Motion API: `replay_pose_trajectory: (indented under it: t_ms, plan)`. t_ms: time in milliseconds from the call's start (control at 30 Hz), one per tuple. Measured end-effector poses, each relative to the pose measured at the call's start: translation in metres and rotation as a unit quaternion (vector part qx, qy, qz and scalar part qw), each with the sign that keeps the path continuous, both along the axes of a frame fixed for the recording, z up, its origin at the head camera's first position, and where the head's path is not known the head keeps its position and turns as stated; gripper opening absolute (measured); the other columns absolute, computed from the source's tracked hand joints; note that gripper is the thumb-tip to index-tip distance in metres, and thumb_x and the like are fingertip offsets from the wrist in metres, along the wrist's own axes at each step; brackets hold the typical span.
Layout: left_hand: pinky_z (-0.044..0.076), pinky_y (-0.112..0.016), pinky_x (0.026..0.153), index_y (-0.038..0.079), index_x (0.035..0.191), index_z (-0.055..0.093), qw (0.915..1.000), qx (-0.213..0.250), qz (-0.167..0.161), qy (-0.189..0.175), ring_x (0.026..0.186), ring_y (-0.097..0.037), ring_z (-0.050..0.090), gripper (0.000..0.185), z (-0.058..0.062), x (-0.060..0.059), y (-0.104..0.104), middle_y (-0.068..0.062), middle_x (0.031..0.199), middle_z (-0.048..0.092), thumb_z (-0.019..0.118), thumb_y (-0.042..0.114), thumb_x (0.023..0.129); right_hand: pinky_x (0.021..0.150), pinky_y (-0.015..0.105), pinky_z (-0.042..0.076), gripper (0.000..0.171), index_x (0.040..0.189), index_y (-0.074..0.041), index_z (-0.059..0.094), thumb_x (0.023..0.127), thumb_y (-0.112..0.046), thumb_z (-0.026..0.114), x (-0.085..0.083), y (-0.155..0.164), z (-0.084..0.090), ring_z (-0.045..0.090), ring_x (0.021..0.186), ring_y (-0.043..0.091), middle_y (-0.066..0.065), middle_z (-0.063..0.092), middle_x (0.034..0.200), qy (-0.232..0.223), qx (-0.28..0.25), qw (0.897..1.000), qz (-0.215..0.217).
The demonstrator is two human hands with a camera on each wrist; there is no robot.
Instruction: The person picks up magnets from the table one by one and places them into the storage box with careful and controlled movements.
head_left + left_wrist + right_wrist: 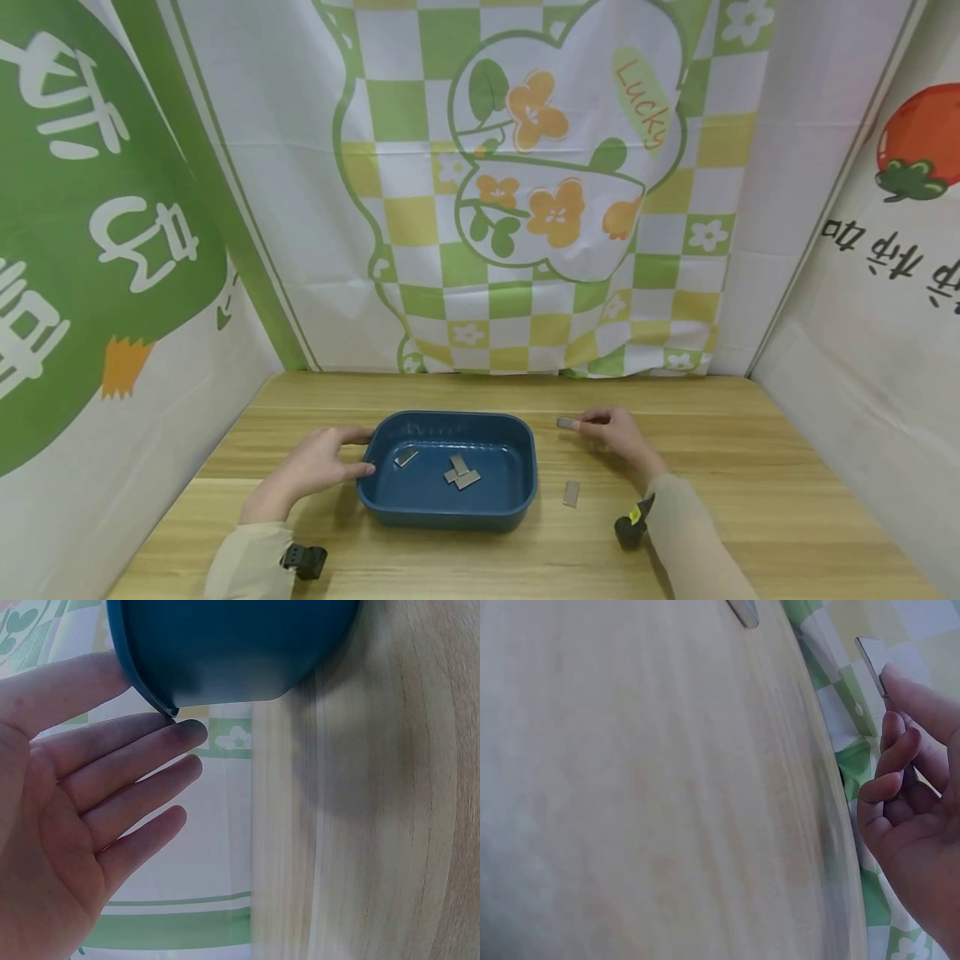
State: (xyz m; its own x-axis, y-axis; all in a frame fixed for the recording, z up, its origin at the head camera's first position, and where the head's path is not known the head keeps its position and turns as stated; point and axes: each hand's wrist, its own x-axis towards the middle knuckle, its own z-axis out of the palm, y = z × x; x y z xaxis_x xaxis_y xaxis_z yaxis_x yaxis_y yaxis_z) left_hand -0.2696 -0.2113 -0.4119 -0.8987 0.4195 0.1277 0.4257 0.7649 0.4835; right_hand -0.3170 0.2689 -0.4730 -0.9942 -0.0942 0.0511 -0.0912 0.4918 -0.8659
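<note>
- Resting against the left end of a dark blue plastic basin (pixel 447 500), the left hand (pixel 318 467) is seen with its fingers straight and slightly spread; the thumb is laid near the rim at the far corner and the fingertips are set against the near left wall.
- In the left wrist view the open palm (pixel 56 832) is shown, with the basin's rim (pixel 142 682) touched between thumb and forefinger.
- A small flat grey metal plate (pixel 565 423) is pinched by the right hand (pixel 615 433) between thumb and forefinger, just right of the basin's far right corner; whether it is touching the table cannot be told.
- In the right wrist view the same plate (pixel 871 661) is seen held at the fingertips, the other fingers (pixel 891 761) being curled in towards the palm.
- Three or four similar plates (pixel 459 472) are lying on the basin's floor, one (pixel 406 457) apart from the others to the left.
- One more plate (pixel 572 493) is lying on the wooden table (pixel 750 483), right of the basin and near the right forearm.
- Printed cloth (pixel 525 192) with flowers and green checks is hung behind the table.
</note>
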Motion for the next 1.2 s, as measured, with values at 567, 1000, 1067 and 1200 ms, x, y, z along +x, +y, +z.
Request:
replay_pose_trajectory:
  t_ms: [567,1000,1067,1200]
  plan:
    - [0.044,-0.056,0.096,0.004,0.125,0.061,1.0000,0.000,0.004,-0.001,0.116,-0.037,0.057,0.053,0.000,0.000,0.000,-0.015,0.121,0.065,0.075,0.028,0.080,0.072,0.029,0.048,0.030,0.097,-0.006,0.071,0.083,-0.033,0.073,0.004,-0.005,0.010,0.058,0.082,0.016,0.006,0.069,0.096,0.023,0.022,0.999,0.009]
    - [0.044,-0.057,0.096,0.004,0.125,0.061,1.0000,-0.003,0.004,0.004,0.115,-0.038,0.057,0.053,-0.002,-0.002,0.000,-0.014,0.120,0.065,0.075,0.029,0.080,0.077,0.039,0.051,0.022,0.096,-0.003,0.071,0.084,-0.022,0.072,0.028,-0.027,0.054,0.061,0.081,0.020,0.006,0.069,0.090,0.037,0.028,0.998,0.031]
    - [0.044,-0.058,0.096,0.004,0.125,0.060,1.0000,-0.002,0.004,0.004,0.116,-0.038,0.057,0.053,-0.002,-0.002,0.000,-0.015,0.121,0.065,0.075,0.029,0.080,0.078,0.043,0.052,0.023,0.096,-0.003,0.071,0.085,-0.022,0.072,0.026,-0.027,0.053,0.062,0.082,0.024,0.006,0.069,0.089,0.041,0.026,0.998,0.037]
    - [0.044,-0.058,0.096,0.004,0.125,0.060,1.0000,-0.001,0.002,0.003,0.116,-0.038,0.057,0.054,-0.002,-0.001,0.000,-0.015,0.120,0.065,0.075,0.029,0.080,0.076,0.044,0.053,0.026,0.095,-0.005,0.072,0.084,-0.028,0.073,0.016,-0.025,0.044,0.062,0.080,0.028,0.004,0.068,0.085,0.046,0.025,0.998,0.039]
